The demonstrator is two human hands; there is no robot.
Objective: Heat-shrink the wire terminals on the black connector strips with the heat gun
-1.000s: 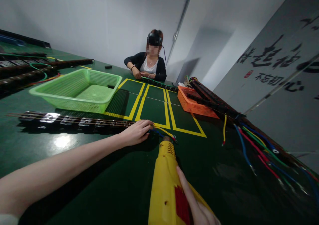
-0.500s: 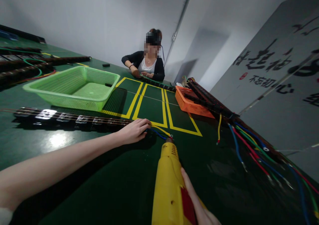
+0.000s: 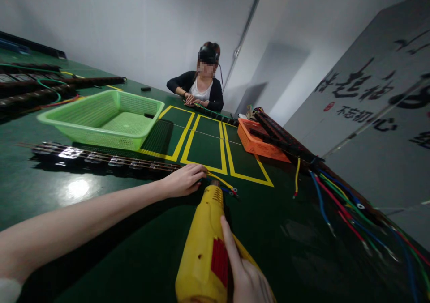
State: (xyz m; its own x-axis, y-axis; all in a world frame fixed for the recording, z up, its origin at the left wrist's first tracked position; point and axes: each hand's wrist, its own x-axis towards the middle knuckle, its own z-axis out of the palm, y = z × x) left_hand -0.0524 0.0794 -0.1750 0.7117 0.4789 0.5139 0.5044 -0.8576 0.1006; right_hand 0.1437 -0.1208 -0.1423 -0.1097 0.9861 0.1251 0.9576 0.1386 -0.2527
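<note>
My right hand (image 3: pixel 247 271) is wrapped round a yellow heat gun (image 3: pixel 201 245) with a red panel on its side. The gun's metal nozzle (image 3: pixel 215 183) points away from me, over or close beside the wires; the exact gap cannot be told. Yellow and blue wires (image 3: pixel 223 181) end in small ring terminals (image 3: pixel 234 191) just past the nozzle. My left hand (image 3: pixel 186 179) is closed round the near end of a long dark wiring harness (image 3: pixel 110 160), where these wires come out. The fingertips of that hand are partly hidden.
A green plastic basket (image 3: pixel 129 136) stands behind the harness. An orange basket (image 3: pixel 258 148) lies to the right, beside bundled harnesses with loose coloured wires (image 3: pixel 339 204). Yellow tape (image 3: pixel 204 164) marks the green table. Across it sits a co-worker (image 3: pixel 201 88) handling a harness.
My right hand has swung the heat gun left, so its nozzle has left the terminals and sits nearer my left hand. The harness has shifted slightly right with my left hand.
</note>
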